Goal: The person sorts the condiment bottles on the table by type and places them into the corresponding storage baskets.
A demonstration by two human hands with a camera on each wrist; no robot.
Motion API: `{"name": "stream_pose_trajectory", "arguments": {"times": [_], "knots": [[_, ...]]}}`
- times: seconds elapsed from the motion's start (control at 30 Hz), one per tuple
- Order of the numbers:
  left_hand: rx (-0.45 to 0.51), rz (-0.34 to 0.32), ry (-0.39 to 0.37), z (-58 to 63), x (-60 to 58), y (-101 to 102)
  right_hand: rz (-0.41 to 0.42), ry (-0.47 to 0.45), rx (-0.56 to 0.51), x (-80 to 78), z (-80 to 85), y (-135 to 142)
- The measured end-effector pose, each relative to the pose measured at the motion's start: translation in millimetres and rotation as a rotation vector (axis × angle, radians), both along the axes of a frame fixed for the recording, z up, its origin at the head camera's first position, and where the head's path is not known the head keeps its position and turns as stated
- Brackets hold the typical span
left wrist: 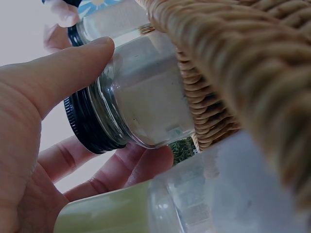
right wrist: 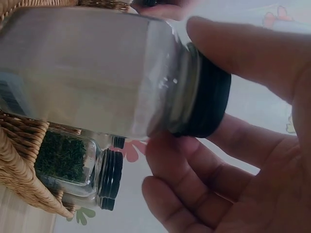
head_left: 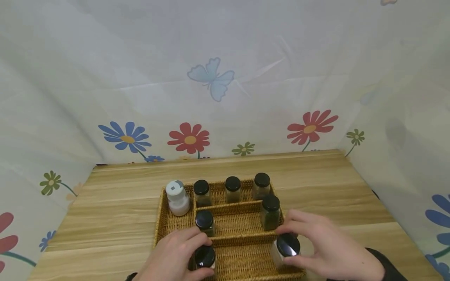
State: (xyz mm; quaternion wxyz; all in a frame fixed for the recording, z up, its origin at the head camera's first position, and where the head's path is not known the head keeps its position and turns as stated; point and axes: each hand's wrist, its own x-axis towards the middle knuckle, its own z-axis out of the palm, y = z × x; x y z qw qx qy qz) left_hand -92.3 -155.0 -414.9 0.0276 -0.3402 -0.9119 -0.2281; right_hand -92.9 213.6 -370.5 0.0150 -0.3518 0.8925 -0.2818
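Note:
My left hand grips a black-lidded glass jar in the near left of a wicker basket's front compartment. In the left wrist view the thumb lies on one side of the jar's neck and the fingers on the other. At the near right corner, my right hand holds another black-lidded glass jar by thumb and fingers around its lid. Pale contents show through its glass in the right wrist view. The divided wicker basket sits on the wooden table.
Three black-lidded jars stand in the back compartment, one of them a jar at its middle. The middle compartment has a jar at left and a jar of green flakes at right. A white-lidded bottle occupies the left compartment. Flowered cloth surrounds the table.

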Motion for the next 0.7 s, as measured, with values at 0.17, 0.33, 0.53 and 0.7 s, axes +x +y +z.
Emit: {"name": "stream_pose_trajectory", "arguments": {"times": [0.17,0.33,0.53,0.7], "knots": [[0.000,0.005,0.011,-0.1,0.7,0,0.020,0.018,0.065,-1.7,-3.0,0],[0.001,0.011,0.018,-0.4,1.4,0,0.067,0.020,0.050,-5.7,-7.7,2],[0.000,0.015,0.020,-0.4,1.6,0,0.097,-0.016,0.054,-12.6,-13.8,4],[-0.002,0.016,0.026,0.1,2.1,0,0.100,-0.055,0.057,-17.2,-16.3,7]]}}
